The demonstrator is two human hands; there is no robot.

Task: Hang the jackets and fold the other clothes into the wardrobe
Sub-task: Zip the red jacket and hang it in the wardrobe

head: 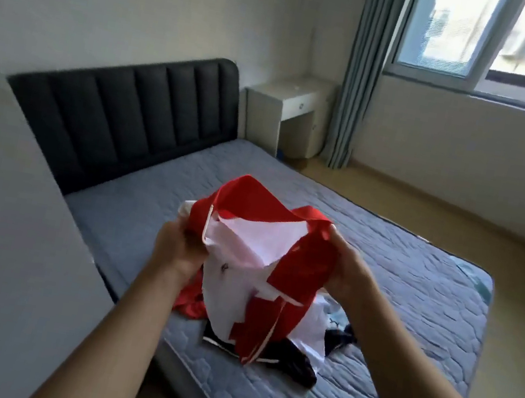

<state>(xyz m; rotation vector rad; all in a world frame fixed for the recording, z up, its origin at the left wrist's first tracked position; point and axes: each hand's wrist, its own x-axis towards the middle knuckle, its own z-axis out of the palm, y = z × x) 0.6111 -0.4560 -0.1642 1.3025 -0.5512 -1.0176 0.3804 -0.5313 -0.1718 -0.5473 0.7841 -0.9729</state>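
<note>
Red and white panels make up the jacket (254, 260) you hold up over the near part of the mattress (409, 310); the cloth is thin and smooth, bunched and twisted so its full shape cannot be told; a red band arches across the top between your hands, a white panel sags beneath it with a small dark mark on it, and a red strip edged in white piping trails down the middle to the pile below. Your left hand (176, 247) grips the left edge, fingers curled into the red fabric beside a line of white piping; your right hand (350, 269) clamps the right edge, fingers closed round a fold of red. Under the hanging jacket lie other clothes (296, 361) on the grey-blue quilted mattress: a dark garment with a pale stripe, something white, and a dark blue piece just to the right. Beyond stands a black padded headboard (128, 120); a white desk (283, 108) sits by the blue-grey curtain (361, 76), under the window (488, 45).
</note>
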